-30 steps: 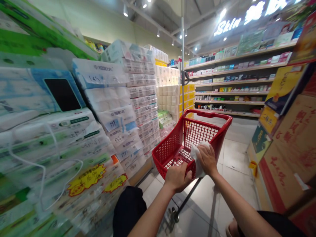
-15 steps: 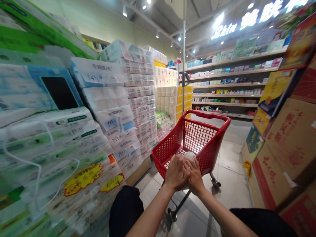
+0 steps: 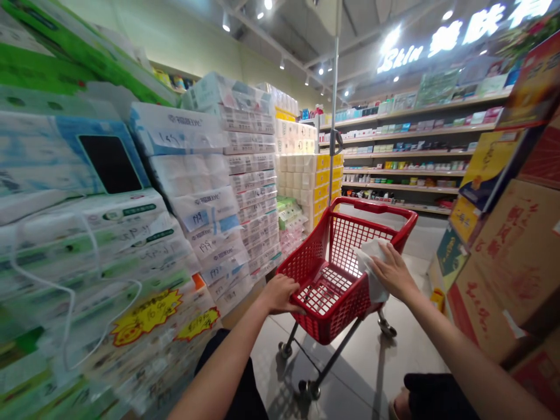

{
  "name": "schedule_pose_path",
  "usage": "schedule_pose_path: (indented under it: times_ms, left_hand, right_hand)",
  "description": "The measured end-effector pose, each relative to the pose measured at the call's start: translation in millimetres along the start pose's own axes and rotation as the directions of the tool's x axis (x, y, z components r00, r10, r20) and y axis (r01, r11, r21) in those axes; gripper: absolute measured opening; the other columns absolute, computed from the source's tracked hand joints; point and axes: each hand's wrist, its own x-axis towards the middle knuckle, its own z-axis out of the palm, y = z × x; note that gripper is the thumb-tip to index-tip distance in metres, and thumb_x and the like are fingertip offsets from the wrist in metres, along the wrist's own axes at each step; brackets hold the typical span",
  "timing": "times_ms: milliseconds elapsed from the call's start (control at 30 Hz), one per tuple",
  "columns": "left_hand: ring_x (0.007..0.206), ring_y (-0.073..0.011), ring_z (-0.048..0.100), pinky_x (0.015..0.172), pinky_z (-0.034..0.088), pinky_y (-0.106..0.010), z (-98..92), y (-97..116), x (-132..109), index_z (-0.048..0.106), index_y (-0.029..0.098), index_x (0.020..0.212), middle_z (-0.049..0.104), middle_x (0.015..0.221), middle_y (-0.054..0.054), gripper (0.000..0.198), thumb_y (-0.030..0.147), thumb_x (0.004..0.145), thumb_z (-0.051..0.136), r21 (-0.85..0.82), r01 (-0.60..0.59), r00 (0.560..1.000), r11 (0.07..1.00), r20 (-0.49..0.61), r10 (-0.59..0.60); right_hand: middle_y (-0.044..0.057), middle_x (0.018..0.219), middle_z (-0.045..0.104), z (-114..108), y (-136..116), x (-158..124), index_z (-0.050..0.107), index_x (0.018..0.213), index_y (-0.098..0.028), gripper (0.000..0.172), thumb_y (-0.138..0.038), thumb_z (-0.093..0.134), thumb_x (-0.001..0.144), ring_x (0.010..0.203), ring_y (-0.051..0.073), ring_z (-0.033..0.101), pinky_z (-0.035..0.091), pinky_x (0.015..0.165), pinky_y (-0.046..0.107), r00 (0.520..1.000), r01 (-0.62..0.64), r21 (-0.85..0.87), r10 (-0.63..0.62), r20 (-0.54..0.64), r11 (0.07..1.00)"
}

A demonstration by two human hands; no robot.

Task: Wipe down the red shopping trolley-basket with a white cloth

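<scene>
Shop aisle (image 3: pixel 359 361), pale-tiled, between stacked wrapped paper packs (image 3: pixel 251 175) at left and printed cartons (image 3: pixel 510 245) at right; red shopping cart (image 3: pixel 326 319) mid-aisle; left hand (image 3: pixel 280 291) with fingers curled over cart's near left corner; right hand (image 3: pixel 391 271) with fingers grasping white cloth (image 3: pixel 376 291) against cart's right side

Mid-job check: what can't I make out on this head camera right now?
All in the head view:
Rim on the right of the red cart: partly hidden by the white cloth and right hand.
Rim under the left hand: hidden by that hand.
Dark-clad legs: cut off by the bottom edge.
Labels on the shelf products: too small.
</scene>
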Motion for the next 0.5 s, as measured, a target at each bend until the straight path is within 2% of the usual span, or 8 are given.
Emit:
schedule_pose_path:
  times_ms: [100, 200, 333, 500]
  left_hand:
    - [0.082, -0.0202, 0.059, 0.083, 0.038, -0.033, 13.9, 1.0, 6.2, 0.060, 0.021, 0.080, 0.064, 0.084, -0.003, 0.063, 0.080, 0.060, 0.063, 0.031, 0.018, 0.999, 0.999, -0.047, -0.016]
    - [0.080, -0.0205, 0.059, 0.081, 0.037, -0.033, 19.7, 4.5, 9.9, 0.059, 0.021, 0.078, 0.063, 0.082, -0.004, 0.064, 0.082, 0.059, 0.062, 0.031, -0.003, 0.997, 1.000, -0.081, 0.006]
    - [0.081, -0.0210, 0.058, 0.081, 0.037, -0.034, 21.3, 9.5, 10.7, 0.059, 0.021, 0.081, 0.063, 0.084, -0.004, 0.065, 0.083, 0.061, 0.059, 0.035, 0.008, 0.994, 0.999, -0.114, -0.004]
    - [0.082, -0.0214, 0.058, 0.081, 0.036, -0.034, 23.2, 15.6, 13.1, 0.058, 0.021, 0.082, 0.062, 0.086, -0.004, 0.065, 0.083, 0.062, 0.058, 0.044, 0.025, 0.994, 0.999, -0.106, -0.020]
  right_hand:
    - [0.007, 0.140, 0.047, 1.6, -4.2, -9.5, 0.064, 0.114, -0.024, 0.038, -0.040, 0.036, 0.093, 0.141, 0.028, 0.021, 0.022, 0.114, 0.052, 0.973, 0.196, -0.141, -0.175, 0.148, 0.970]
    - [0.005, 0.134, 0.051, 1.0, -17.1, -23.7, 0.061, 0.121, -0.028, 0.038, -0.038, 0.034, 0.095, 0.139, 0.026, 0.024, 0.022, 0.115, 0.050, 0.960, 0.245, -0.205, -0.208, 0.187, 0.948]
    - [0.004, 0.130, 0.053, -2.2, -48.2, -45.6, 0.059, 0.123, -0.028, 0.038, -0.040, 0.035, 0.097, 0.135, 0.024, 0.031, 0.024, 0.115, 0.048, 0.946, 0.272, -0.151, -0.236, 0.221, 0.950]
    - [0.005, 0.127, 0.055, -12.4, -106.3, -72.1, 0.055, 0.129, -0.028, 0.037, -0.038, 0.039, 0.097, 0.131, 0.024, 0.036, 0.027, 0.114, 0.048, 0.910, 0.346, -0.050, -0.322, 0.261, 0.937]
